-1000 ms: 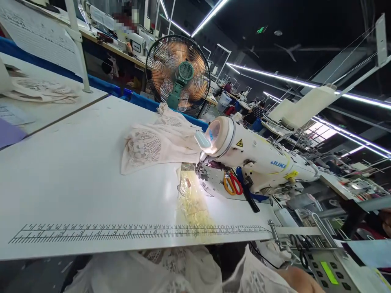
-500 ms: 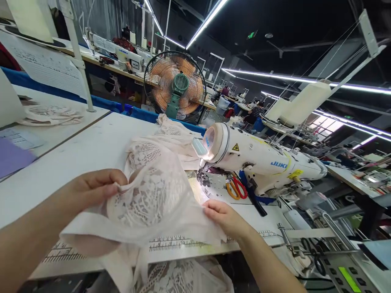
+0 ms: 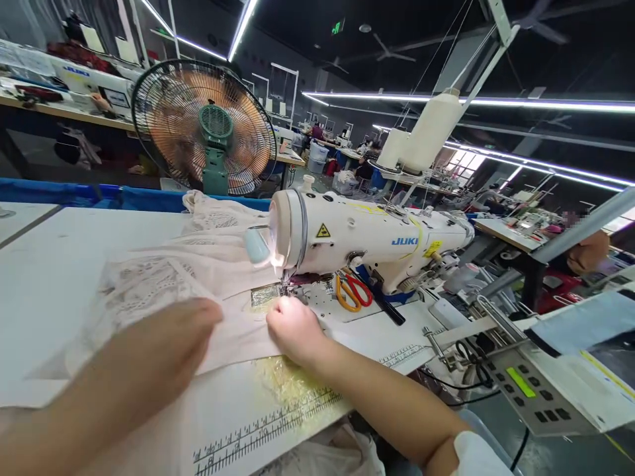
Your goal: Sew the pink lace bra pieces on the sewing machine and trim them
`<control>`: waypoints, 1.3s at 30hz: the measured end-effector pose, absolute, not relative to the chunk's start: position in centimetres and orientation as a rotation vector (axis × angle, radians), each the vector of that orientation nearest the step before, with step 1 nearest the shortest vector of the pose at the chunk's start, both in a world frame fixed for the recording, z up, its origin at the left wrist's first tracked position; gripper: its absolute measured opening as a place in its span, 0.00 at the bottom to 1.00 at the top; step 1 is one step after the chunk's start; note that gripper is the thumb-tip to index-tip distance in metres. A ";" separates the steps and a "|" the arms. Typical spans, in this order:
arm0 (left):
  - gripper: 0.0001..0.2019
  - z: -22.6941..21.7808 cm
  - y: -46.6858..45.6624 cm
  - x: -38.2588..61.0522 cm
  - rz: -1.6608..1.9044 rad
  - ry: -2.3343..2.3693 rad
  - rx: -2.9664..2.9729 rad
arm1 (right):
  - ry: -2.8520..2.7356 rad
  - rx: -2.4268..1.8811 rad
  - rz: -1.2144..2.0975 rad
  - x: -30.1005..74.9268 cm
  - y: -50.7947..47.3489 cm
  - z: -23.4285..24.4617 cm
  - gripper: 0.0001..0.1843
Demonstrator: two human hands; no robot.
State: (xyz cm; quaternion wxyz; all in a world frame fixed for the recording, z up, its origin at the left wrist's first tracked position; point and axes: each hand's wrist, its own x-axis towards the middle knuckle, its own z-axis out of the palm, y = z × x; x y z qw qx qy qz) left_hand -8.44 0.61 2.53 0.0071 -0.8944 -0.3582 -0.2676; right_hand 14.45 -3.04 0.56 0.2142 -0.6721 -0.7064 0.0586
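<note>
A pale pink lace bra (image 3: 149,284) lies spread across the white sewing table, its edge running up to the needle area of a white JUKI sewing machine (image 3: 357,231). My right hand (image 3: 295,327) is closed on the bra's fabric directly in front of the presser foot (image 3: 284,285). Over the lace part, my left hand (image 3: 191,330) is smeared by motion; its fingers look curled, but their grip on the fabric is unclear. Orange- and red-handled scissors (image 3: 352,291) rest on the machine bed behind my right hand.
Yellowed tape (image 3: 288,380) and a printed ruler (image 3: 268,426) run along the table's front edge. More pale fabric (image 3: 327,456) hangs below it. A large fan (image 3: 215,125) stands beyond the table. Thread cones (image 3: 431,132) and a control panel (image 3: 526,390) are at right.
The bra, held up in both hands before, now lies flatter on the table by the needle. My right hand moved in to the presser foot. The view has swung right.
</note>
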 end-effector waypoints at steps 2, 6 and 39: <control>0.17 1.1 -1.2 -3.8 -0.741 -0.945 -2.926 | -1.958 -1.895 0.079 14.5 -2.7 0.3 0.10; 0.16 -1.6 -1.3 -0.6 -0.711 -0.842 -2.981 | -2.099 -1.822 -0.052 16.0 -4.0 0.1 0.10; 0.18 1.3 2.0 1.6 -0.055 -0.855 -2.940 | -2.417 -1.447 0.070 19.1 -11.8 -0.7 0.17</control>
